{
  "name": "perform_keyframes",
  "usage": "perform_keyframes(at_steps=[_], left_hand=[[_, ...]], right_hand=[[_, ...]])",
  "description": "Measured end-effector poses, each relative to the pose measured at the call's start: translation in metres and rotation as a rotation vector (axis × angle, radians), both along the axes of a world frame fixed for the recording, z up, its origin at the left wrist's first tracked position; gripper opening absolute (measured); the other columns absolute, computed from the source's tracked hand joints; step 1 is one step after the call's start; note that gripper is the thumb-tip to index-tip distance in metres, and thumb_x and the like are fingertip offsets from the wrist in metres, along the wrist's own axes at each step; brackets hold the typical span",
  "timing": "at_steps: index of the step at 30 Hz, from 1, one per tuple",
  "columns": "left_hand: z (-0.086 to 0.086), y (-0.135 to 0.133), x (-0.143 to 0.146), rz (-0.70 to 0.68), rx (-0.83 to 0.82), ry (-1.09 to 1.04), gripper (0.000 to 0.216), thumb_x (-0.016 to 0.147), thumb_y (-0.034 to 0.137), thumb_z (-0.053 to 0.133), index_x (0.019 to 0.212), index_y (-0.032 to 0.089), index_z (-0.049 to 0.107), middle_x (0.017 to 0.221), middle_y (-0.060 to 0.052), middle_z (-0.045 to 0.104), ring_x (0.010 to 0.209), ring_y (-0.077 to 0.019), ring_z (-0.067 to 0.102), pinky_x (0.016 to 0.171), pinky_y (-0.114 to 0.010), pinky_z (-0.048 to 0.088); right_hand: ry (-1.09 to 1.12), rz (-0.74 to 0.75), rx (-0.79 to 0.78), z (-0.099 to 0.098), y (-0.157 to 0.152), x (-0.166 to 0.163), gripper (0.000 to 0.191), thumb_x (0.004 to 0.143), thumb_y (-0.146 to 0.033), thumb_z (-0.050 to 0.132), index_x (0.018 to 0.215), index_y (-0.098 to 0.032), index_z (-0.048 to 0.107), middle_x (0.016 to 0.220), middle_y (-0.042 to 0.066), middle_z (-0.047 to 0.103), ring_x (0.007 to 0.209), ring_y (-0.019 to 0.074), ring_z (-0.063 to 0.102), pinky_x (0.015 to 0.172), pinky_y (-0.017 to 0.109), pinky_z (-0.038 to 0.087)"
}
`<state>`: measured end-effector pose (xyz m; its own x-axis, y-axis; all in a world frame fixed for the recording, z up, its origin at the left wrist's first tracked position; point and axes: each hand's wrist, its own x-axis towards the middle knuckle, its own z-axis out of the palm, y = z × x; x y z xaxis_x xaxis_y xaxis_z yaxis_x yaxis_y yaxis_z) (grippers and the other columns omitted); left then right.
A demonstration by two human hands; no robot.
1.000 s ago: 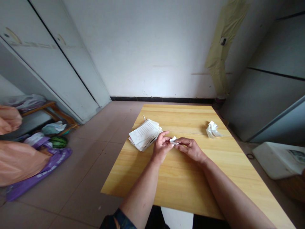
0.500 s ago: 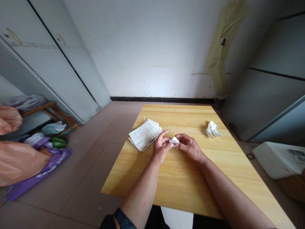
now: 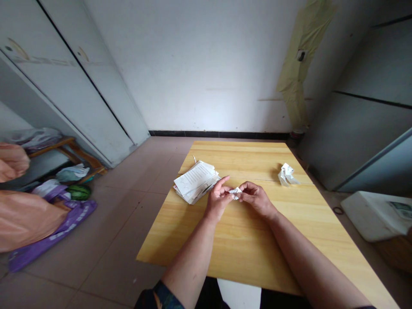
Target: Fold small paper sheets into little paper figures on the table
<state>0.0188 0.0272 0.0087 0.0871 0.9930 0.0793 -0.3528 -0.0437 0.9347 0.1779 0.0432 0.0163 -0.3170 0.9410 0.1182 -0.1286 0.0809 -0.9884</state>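
Both hands are above the middle of a light wooden table (image 3: 180, 231). My left hand (image 3: 219, 201) and my right hand (image 3: 257, 199) pinch a small folded piece of white paper (image 3: 236, 192) between their fingertips, and much of it is hidden by my fingers. Left of my left hand lies a loose stack of printed papers (image 3: 195, 181), close to but apart from that hand. A crumpled piece of white paper (image 3: 287, 174) sits farther off, beyond my right hand.
A watermelon (image 3: 79, 192) lies on a purple bag (image 3: 51, 231) on the tiled floor at left, near orange plastic bags (image 3: 22, 219) and a low wooden stool (image 3: 67, 148). A white box (image 3: 373, 216) stands at right.
The small paper has shifted slightly lower between my fingertips, and less of it stands up. My right fingers have curled in over it. The stack and crumpled paper have not moved.
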Motion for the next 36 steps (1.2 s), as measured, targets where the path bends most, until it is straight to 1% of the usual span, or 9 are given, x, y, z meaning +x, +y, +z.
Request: perform_keyframes(at_steps=[6, 10, 16, 23, 30, 36], left_hand=[[-0.0008, 0.0002, 0.0020, -0.027, 0.003, 0.003, 0.069, 0.064, 0.019, 0.071, 0.129, 0.017, 0.046, 0.087, -0.004, 0.068, 0.077, -0.0149, 0.062, 0.075, -0.028, 0.047], [-0.0029, 0.0009, 0.0036, -0.030, 0.002, 0.052, 0.065, 0.065, 0.019, 0.070, 0.126, 0.015, 0.047, 0.082, -0.002, 0.066, 0.075, -0.0136, 0.061, 0.074, -0.026, 0.046], [-0.0043, 0.0016, 0.0040, -0.019, 0.013, 0.077, 0.064, 0.065, 0.018, 0.069, 0.125, 0.015, 0.046, 0.082, -0.001, 0.064, 0.072, -0.0119, 0.059, 0.069, -0.024, 0.044], [-0.0052, 0.0015, 0.0038, -0.035, 0.043, 0.123, 0.062, 0.068, 0.018, 0.067, 0.126, 0.015, 0.045, 0.071, 0.003, 0.058, 0.062, -0.0085, 0.051, 0.061, -0.021, 0.039], [-0.0034, 0.0003, 0.0056, 0.008, 0.070, 0.185, 0.057, 0.069, 0.015, 0.063, 0.124, 0.015, 0.046, 0.068, 0.004, 0.055, 0.060, -0.0078, 0.048, 0.058, -0.020, 0.037], [-0.0075, 0.0025, 0.0053, 0.034, 0.070, 0.179, 0.059, 0.068, 0.015, 0.064, 0.124, 0.017, 0.047, 0.070, 0.003, 0.056, 0.063, -0.0093, 0.052, 0.061, -0.021, 0.039]], right_hand=[[0.011, -0.007, -0.020, 0.0009, 0.0000, -0.0012, 0.026, 0.066, -0.037, 0.075, 0.069, -0.019, 0.057, 0.060, -0.004, 0.059, 0.058, 0.0105, 0.052, 0.062, 0.026, 0.042], [0.003, -0.008, -0.023, 0.0008, 0.0002, -0.0016, 0.025, 0.066, -0.037, 0.075, 0.069, -0.019, 0.058, 0.060, -0.003, 0.059, 0.058, 0.0109, 0.052, 0.062, 0.026, 0.042], [-0.015, 0.016, -0.067, 0.0024, 0.0005, -0.0001, 0.026, 0.064, -0.037, 0.075, 0.076, -0.018, 0.063, 0.065, -0.002, 0.060, 0.060, 0.0114, 0.052, 0.063, 0.026, 0.042], [-0.031, -0.002, -0.070, 0.0003, 0.0001, 0.0012, 0.025, 0.067, -0.040, 0.073, 0.075, -0.018, 0.063, 0.063, -0.003, 0.059, 0.057, 0.0103, 0.049, 0.060, 0.026, 0.040], [-0.046, -0.045, -0.034, -0.0046, 0.0022, 0.0010, 0.024, 0.068, -0.040, 0.071, 0.071, -0.018, 0.063, 0.058, -0.003, 0.058, 0.056, 0.0107, 0.049, 0.059, 0.026, 0.039], [-0.057, -0.055, -0.066, -0.0042, 0.0025, 0.0000, 0.026, 0.066, -0.042, 0.073, 0.073, -0.018, 0.064, 0.061, -0.002, 0.060, 0.056, 0.0111, 0.051, 0.059, 0.026, 0.041]])
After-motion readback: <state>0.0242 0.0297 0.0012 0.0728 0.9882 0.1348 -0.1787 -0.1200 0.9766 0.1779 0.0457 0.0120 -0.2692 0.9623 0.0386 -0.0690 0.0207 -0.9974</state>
